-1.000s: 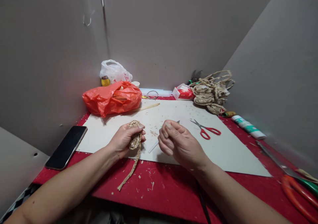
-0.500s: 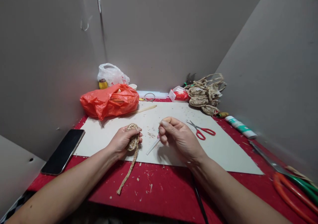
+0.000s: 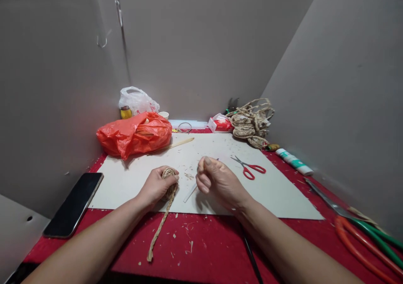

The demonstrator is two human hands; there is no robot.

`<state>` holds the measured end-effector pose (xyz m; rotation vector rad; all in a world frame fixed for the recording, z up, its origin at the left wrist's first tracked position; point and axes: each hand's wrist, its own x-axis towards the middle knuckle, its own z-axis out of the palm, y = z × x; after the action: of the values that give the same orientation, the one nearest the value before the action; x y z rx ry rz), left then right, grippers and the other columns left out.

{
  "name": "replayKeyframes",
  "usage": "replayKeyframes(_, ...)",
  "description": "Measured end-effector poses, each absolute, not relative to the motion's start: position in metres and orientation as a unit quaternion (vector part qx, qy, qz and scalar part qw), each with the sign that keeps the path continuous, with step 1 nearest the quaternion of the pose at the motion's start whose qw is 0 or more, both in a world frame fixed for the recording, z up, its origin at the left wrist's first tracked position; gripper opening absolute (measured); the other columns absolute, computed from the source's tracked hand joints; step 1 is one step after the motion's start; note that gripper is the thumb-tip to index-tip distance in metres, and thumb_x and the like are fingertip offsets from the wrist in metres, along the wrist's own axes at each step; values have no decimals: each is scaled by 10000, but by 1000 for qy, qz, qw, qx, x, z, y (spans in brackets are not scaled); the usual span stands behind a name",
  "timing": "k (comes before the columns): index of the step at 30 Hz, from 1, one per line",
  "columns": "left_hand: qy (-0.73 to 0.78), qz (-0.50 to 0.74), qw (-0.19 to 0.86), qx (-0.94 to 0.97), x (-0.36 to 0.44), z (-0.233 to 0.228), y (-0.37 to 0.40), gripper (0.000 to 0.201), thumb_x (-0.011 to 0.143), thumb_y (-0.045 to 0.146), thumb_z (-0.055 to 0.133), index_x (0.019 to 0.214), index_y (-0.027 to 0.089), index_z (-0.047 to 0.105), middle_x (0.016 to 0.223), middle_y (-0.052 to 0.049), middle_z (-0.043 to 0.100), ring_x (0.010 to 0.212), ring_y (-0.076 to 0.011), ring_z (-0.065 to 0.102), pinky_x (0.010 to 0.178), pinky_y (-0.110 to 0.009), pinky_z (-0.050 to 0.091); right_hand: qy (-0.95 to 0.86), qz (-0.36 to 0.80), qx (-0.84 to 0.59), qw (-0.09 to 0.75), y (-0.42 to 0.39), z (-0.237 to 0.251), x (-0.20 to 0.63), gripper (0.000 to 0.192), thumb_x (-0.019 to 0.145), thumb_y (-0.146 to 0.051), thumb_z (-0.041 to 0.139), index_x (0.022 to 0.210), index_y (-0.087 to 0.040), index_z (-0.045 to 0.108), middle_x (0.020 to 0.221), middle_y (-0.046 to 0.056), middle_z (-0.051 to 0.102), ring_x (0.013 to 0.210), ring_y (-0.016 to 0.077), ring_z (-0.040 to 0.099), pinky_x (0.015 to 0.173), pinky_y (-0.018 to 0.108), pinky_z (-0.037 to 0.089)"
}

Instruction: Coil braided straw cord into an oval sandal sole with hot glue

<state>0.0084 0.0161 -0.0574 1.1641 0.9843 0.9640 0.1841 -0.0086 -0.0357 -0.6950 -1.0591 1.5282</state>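
My left hand [image 3: 158, 185] is closed round a small oval coil of braided straw cord [image 3: 169, 174]. The cord's loose end hangs down over the red cloth toward the front edge. To the right, my right hand [image 3: 218, 179] is raised with thumb and forefinger pinched together; whatever lies between them is too small to make out. Partly behind that hand, a thin pale stick-like thing [image 3: 190, 192] lies on the white sheet [image 3: 217, 147]. Small scissors with red handles [image 3: 248, 167] rest on the sheet, right of my right hand.
An orange plastic bag [image 3: 132, 134] and a white bag [image 3: 138, 101] stand at the back left. A phone [image 3: 74, 204] lies left. Bundled straw coils [image 3: 248, 124] and a tissue pack [image 3: 221, 123] sit at the back right. Large shears [image 3: 343, 214] lie near the right wall.
The view has shifted slightly, so most things sit lower and a little left. My left hand keeps its hold on the coil, now tilted more; my right hand stays pinched.
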Motion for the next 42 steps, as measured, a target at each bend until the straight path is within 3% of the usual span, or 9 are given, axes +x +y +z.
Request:
replayKeyframes(3,457,489,528,523,6,-53,18,339,648,219,765,964,135,678,875,-68,688,809,-165,620,731,-241,439,-460,659,-308,509,-7,-40,184,375,815,-555,618,896,-192,565,483,-82,506,391,74,480,419,176,350)
replayKeyframes(5,471,522,454,548,4,-46,15,363,696,236,738,1043,151,667,1114,-108,659,1055,-200,574,905,-276,399,-466,657,-330,492,-6,-42,182,412,834,-560,588,1023,-196,550,528,-73,538,402,78,495,412,176,366)
replayKeyframes(8,460,515,392,607,2,-32,4,342,805,302,645,1123,178,630,1240,-105,607,1166,-210,517,1002,-322,346,-476,656,-351,468,-8,-44,180,520,855,-572,547,1212,-201,476,566,-59,566,416,89,514,415,184,389)
replayKeyframes(11,425,467,415,655,3,-21,-11,329,823,348,630,1108,183,631,1143,-93,647,1087,-213,569,959,-331,401,-500,660,-357,432,-11,-43,178,679,853,-592,533,1382,-214,338,584,-46,588,448,111,555,440,203,423)
replayKeyframes(17,282,368,583,667,11,-20,-23,237,880,367,547,902,144,626,729,-54,661,605,-163,636,657,-321,526,-565,642,-393,338,-18,-43,176,766,862,-610,504,1480,-259,217,538,-33,609,451,140,588,449,228,445)
replayKeyframes(23,222,355,599,682,6,-18,-28,263,908,355,498,755,151,562,656,-67,655,641,-188,660,703,-363,544,-563,675,-368,304,-19,-43,174,834,828,-646,516,1486,-238,207,496,-30,617,396,140,578,416,214,441)
replayKeyframes(29,210,308,613,696,-2,-7,-39,172,897,324,532,913,153,538,822,-86,689,716,-196,691,710,-352,551,-585,705,-286,282,-29,-36,177,881,777,-656,582,1479,-259,230,645,-3,663,439,133,607,411,192,435)
replayKeyframes(36,208,292,455,815,-1,13,-44,170,941,241,427,913,146,566,821,-84,698,728,-158,676,720,-286,525,-595,713,-241,283,-30,-32,179,811,825,-576,587,1474,-253,225,573,-29,617,409,129,591,353,166,411)
replayKeyframes(42,266,315,285,865,6,24,-59,165,890,147,441,764,170,545,708,-40,693,634,-127,644,631,-228,479,-600,700,-242,303,-25,-33,179,803,841,-574,565,1482,-249,208,583,-28,635,446,138,625,389,192,476)
